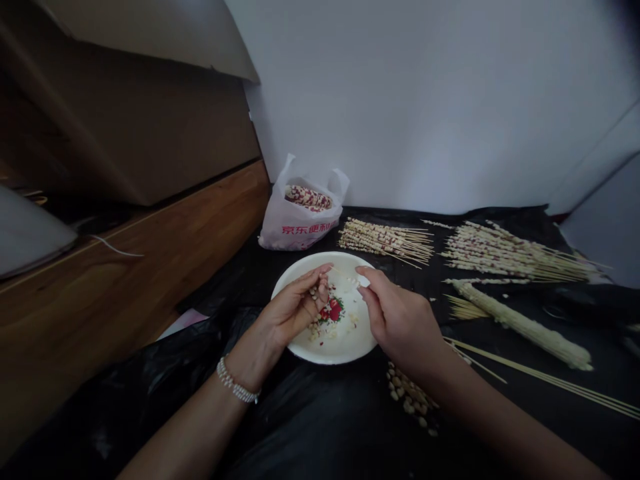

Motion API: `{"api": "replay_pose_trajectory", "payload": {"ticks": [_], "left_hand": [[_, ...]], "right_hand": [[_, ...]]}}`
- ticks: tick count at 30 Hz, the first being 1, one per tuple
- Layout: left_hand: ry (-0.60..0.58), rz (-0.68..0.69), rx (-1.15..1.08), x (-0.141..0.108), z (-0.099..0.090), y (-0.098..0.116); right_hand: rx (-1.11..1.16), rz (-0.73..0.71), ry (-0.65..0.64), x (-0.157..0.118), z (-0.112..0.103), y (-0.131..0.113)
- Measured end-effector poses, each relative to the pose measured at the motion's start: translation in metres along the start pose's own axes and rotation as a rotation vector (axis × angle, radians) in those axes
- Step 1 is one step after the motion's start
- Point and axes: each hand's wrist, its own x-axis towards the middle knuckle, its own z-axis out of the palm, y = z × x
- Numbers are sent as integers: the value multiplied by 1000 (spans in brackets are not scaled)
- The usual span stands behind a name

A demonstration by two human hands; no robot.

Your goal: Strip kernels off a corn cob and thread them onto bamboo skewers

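Observation:
Both hands are over a white bowl [300, 347] with a red-and-green flower print and small pale and dark red pieces inside. My left hand [300, 300], with a beaded bracelet [236, 383] at its wrist, is cupped palm up, its fingers curled round several small pieces [317, 292]. A thin pale stick [341, 272] runs from its thumb and fingertip towards my right hand [397, 313]. That hand is closed, with a small white piece [364, 281] between thumb and forefinger; I cannot tell exactly what it is.
Behind the bowl stands a plastic bag [300, 223] holding speckled red-and-white things. Bundles of beaded sticks [370, 237] and more such sticks [505, 250] lie right of it. A long pale knobbly roll [525, 327], bare sticks [560, 379] and round brownish pieces [407, 393] rest on black plastic.

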Motion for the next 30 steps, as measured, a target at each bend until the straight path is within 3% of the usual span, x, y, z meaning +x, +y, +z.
{"api": "replay_pose_trajectory", "payload": {"ticks": [7,12,30], "left_hand": [[31,46,5,1,-3,-1],[-17,9,-16,1,-2,-1],[-21,-27,-31,-1,-1,-4]], "right_hand": [[-18,-12,-41,-2,2,-1],[-14,-42,-46,-3,1,-2],[-112,-87,-68,-5,3,-5]]}}
